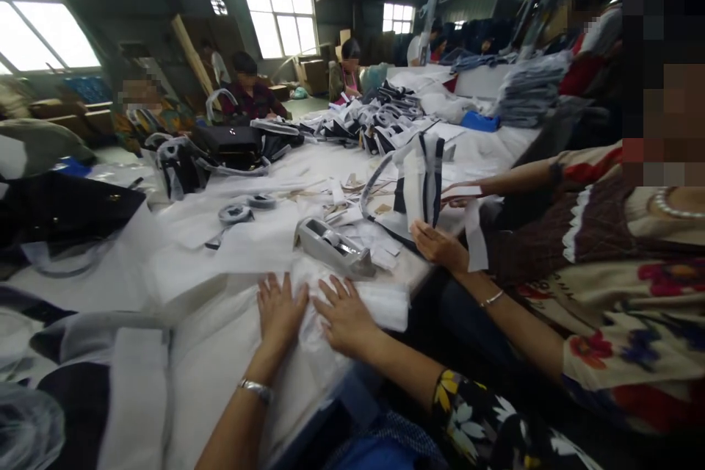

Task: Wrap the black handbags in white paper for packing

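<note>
My left hand [280, 312] lies flat on the white covering of the table, fingers spread. Close to its right, my right hand [344, 319] rests palm down with fingers apart, touching thin, crumpled white wrapping sheet [313, 330]. A folded stack of white sheets [388, 305] sticks out beyond my right fingers, near the table edge. Just past my fingertips stands a grey tape dispenser [333, 246]. What lies under my palms is hidden.
At my right, a co-worker's hands hold a black-and-white strapped bag [421, 183]. Tape rolls [236, 214] and paper scraps lie ahead. Dark bags [66, 209] and pale sheets are at the left. A pile of black-and-white pieces [369, 121] sits farther back, with people around the table.
</note>
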A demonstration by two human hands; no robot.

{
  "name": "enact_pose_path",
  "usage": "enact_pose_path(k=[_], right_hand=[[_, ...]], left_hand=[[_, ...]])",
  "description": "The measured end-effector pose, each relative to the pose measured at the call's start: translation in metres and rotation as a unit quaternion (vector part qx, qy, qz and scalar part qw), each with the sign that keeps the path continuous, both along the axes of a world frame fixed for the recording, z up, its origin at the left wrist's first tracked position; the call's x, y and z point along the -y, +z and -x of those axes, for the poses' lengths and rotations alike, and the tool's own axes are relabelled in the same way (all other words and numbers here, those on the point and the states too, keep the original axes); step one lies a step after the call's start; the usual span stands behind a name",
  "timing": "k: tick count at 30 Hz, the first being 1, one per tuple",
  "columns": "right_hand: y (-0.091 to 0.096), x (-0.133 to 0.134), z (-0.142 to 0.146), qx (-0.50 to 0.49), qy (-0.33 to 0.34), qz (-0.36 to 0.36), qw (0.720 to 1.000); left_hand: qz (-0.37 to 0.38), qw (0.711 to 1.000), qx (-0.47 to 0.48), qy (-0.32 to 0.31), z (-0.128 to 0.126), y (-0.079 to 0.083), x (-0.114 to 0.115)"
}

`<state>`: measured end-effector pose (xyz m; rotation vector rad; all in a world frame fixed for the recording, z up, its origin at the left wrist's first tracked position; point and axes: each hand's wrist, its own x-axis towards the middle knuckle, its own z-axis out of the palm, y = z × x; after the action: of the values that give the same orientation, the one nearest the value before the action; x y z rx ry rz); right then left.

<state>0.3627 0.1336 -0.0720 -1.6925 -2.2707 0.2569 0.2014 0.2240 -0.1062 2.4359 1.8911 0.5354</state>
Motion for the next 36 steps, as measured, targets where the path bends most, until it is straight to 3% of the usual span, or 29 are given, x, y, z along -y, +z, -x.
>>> enact_pose_path(k=[7,16,19,23,27,31,36], right_hand=[[-0.009,-0.036,0.019,-0.022,-0.062,-0.013,0.998],[0.001,-0.086,0.012,-0.086,-0.034,-0.016,0.996],[0.014,-0.072,-0.003,-0.123,0.012,-0.046,0.991],[0.027,-0.020,-0.015,-0.210,0.043,-0.136,0.967],[0.017,0.024,-0.016,-0.136,0.061,-0.077,0.986],[0.007,0.029,-0.016,-0.097,0.064,-0.009,0.993],[0.020,0.017,-0.018,-0.267,0.024,-0.038,0.963]], left_hand=[[-0.054,0.995,0.008,-0.084,-0.002,0.004,-0.064],[-0.039,0.995,0.033,-0.088,-0.011,-0.004,-0.110],[-0.028,0.994,0.044,-0.092,-0.007,0.000,-0.108],[-0.016,0.992,0.072,-0.099,-0.002,0.013,-0.095],[-0.001,0.991,0.105,-0.081,-0.005,0.022,-0.073],[0.011,0.987,0.140,-0.072,-0.003,0.028,-0.054],[0.036,0.978,0.190,-0.076,0.015,0.036,-0.042]])
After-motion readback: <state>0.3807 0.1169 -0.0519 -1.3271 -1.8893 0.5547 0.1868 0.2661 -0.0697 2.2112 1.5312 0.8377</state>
